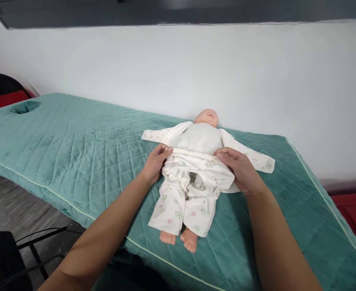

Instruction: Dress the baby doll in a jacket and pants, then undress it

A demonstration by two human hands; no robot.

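A baby doll (206, 117) lies on its back on the green quilted bed, head toward the wall and bare feet toward me. White patterned baby pants (170, 202) cover its legs, with an opening at the crotch. My left hand (157, 161) pinches the waistband at one side of the doll's waist. At the opposite side my right hand (238, 167) grips the same waistband, so it is stretched across the belly. A white patterned baby top (247, 151) lies spread open under the doll, sleeves out to both sides, and the pale torso (200, 137) shows between its halves.
The green bed (83, 141) runs along a white wall (178, 68) and has a face hole (25, 106) at its far left. Red items stand past both ends. A black object (5, 258) with thin bars is on the floor side at lower left.
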